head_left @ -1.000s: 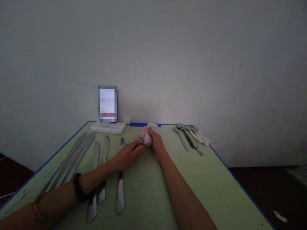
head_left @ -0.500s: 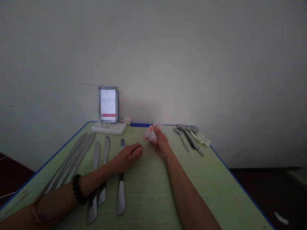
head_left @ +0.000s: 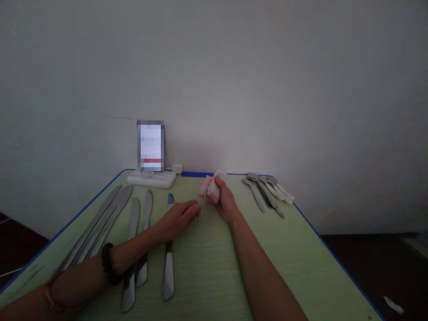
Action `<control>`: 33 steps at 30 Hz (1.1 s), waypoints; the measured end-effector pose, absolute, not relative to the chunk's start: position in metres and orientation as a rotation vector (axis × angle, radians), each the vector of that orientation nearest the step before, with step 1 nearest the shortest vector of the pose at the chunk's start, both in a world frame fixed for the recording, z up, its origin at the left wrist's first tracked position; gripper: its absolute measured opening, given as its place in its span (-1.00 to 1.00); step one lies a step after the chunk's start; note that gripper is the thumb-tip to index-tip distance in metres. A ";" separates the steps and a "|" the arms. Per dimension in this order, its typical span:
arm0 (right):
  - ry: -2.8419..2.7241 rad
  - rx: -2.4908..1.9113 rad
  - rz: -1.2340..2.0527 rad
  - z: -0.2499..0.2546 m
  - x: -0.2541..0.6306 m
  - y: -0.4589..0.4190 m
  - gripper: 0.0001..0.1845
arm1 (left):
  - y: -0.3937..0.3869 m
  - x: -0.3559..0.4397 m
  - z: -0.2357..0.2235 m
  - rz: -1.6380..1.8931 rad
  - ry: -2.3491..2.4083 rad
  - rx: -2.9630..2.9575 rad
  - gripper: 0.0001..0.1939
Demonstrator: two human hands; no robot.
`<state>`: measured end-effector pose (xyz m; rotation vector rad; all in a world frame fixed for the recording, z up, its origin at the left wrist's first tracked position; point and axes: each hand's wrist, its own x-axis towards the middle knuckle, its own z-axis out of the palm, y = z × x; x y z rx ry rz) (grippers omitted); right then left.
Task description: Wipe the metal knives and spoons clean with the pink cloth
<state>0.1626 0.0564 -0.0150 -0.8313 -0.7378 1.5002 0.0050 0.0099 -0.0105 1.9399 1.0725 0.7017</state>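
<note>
My right hand (head_left: 226, 196) is closed around a crumpled pink-and-white cloth (head_left: 210, 189) above the far middle of the table. Just left of it, my left hand (head_left: 182, 217) has its fingers curled in and pressed together; whatever they may hold is hidden. My left wrist, with a dark beaded bracelet (head_left: 110, 264), crosses over several table knives. One knife (head_left: 169, 272) lies under that hand, with its handle toward me. Two more knives (head_left: 129, 290) (head_left: 147, 214) pass beneath the forearm.
Several long knives (head_left: 103, 218) lie side by side at the left. Spoons (head_left: 256, 196) and white-handled cutlery (head_left: 276, 191) are grouped at the far right of the green table (head_left: 207, 276). A blurred-screen phone (head_left: 151, 147) stands on a white stand (head_left: 152, 179) near the wall.
The cloth has shifted slightly left and down in my right hand, its folds now spread differently. My left fingers have turned slightly downward. The cutlery lies where it was.
</note>
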 end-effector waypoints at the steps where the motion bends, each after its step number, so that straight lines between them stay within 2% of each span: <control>1: -0.747 -0.827 1.502 -0.016 0.163 0.057 -0.67 | 0.010 0.005 -0.012 0.706 1.074 1.945 -0.66; 8: -0.992 -0.876 1.549 -0.021 0.165 0.055 -0.65 | 0.009 0.004 -0.010 0.710 1.092 1.965 -0.70; 16: -0.861 -0.716 1.489 -0.019 0.162 0.060 -0.53 | 0.007 0.006 -0.003 0.739 1.126 1.903 -0.73; 23: -0.961 -0.708 1.550 -0.017 0.164 0.053 -0.70 | 0.008 0.006 -0.006 0.786 1.106 1.878 -0.76; 28: -1.173 -0.822 1.530 -0.018 0.166 0.054 -0.72 | 0.010 0.005 -0.006 0.767 1.145 1.944 -0.74; 33: -1.069 -0.869 1.471 -0.024 0.164 0.059 -0.73 | 0.009 0.005 -0.005 0.744 1.119 1.955 -0.73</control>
